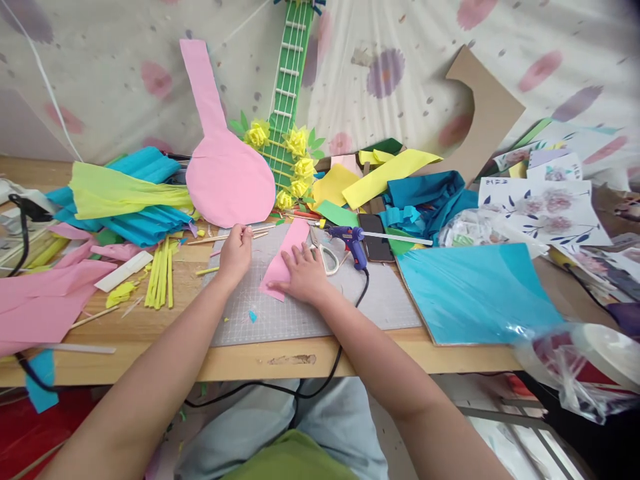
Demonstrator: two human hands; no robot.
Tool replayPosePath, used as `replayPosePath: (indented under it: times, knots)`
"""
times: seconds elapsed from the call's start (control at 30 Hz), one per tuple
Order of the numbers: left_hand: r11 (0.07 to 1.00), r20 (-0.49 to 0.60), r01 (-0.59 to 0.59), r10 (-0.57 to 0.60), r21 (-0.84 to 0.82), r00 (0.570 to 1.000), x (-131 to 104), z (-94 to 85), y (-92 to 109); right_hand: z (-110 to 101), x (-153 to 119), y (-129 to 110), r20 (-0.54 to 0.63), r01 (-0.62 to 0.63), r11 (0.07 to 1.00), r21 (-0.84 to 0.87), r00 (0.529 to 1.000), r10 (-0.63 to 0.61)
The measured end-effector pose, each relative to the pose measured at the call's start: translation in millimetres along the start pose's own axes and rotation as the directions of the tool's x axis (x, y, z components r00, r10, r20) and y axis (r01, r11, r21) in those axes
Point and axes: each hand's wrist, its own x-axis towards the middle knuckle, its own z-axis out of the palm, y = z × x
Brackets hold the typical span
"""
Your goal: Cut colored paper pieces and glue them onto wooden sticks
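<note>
On the grey cutting mat [260, 327] lies a strip of pink paper [278, 265]. My right hand [303, 272] rests flat on its right side, fingers spread. My left hand [237, 253] is raised at the mat's left part, fingers pinched together; what they hold, if anything, is too small to make out. White-handled scissors [329, 260] lie just right of my right hand. A purple glue gun [353, 243] with a clear stick sits beyond them. Behind my left hand stands a pink lute-shaped piece [230, 177], upright beside a green instrument neck [287, 87] with yellow paper flowers [300, 167].
Blue and yellow-green crepe paper [130, 193], yellow strips [160, 277] and pink paper [45, 300] lie left. A phone [376, 240] and a blue board [480, 293] are right. The glue gun's black cord [336, 363] hangs over the table's front edge.
</note>
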Motion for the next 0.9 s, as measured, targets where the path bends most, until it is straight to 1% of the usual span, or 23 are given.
replayPosePath:
  times: [0.07,0.17,0.23,0.33,0.4,0.43,0.53,0.63,0.7,0.77,0.8,0.83,0.9]
  knots:
    - [0.997,0.007,0.004,-0.003,-0.077,1.0,-1,0.8,-3,0,2,-13,-0.091,-0.05,0.999,0.001,0.995,0.05]
    - [0.987,0.027,0.031,-0.027,-0.157,0.999,-3,0.6,-7,-3,7,-18,-0.151,0.01,0.998,0.067,0.989,0.0]
    - [0.987,0.025,0.041,-0.038,-0.157,0.999,-3,-0.6,-9,-4,9,-11,-0.145,0.055,0.993,0.102,0.989,-0.04]
    - [0.995,0.044,0.044,-0.04,-0.084,0.998,-1,-1.9,-11,-1,10,2,-0.07,0.118,0.988,0.101,0.991,-0.111]
    - [0.998,0.08,0.052,-0.049,-0.041,0.996,-1,-1.2,-11,2,9,5,-0.031,0.134,0.985,0.105,0.991,-0.131]
    - [0.998,0.094,0.054,-0.051,-0.031,0.994,-1,-0.3,-12,4,10,4,-0.033,0.126,0.985,0.114,0.992,-0.123]
    - [0.999,0.133,0.03,-0.027,-0.016,0.991,-2,3.3,-12,5,10,-5,-0.085,0.067,0.986,0.156,0.995,-0.054]
    - [1.0,0.189,-0.006,0.007,-0.009,0.982,-6,6.4,-11,0,11,-9,-0.146,-0.044,0.973,0.226,0.986,0.078]
    - [0.998,0.248,-0.046,0.053,-0.036,0.967,-9,7.9,-10,-3,12,-6,-0.224,-0.105,0.937,0.333,0.957,0.186]
    - [0.992,0.316,-0.091,0.114,-0.086,0.942,-12,9.6,-8,-5,13,0,-0.302,-0.119,0.869,0.481,0.908,0.291]
    - [0.988,0.35,-0.099,0.134,-0.116,0.927,-14,10.6,-7,-5,14,4,-0.322,-0.113,0.827,0.55,0.885,0.335]
    - [0.985,0.38,-0.091,0.143,-0.149,0.914,-15,11.8,-6,-5,14,7,-0.329,-0.104,0.788,0.607,0.869,0.369]
    - [0.972,0.432,-0.031,0.133,-0.235,0.892,-15,13.5,-4,-4,14,11,-0.332,-0.08,0.736,0.673,0.856,0.397]
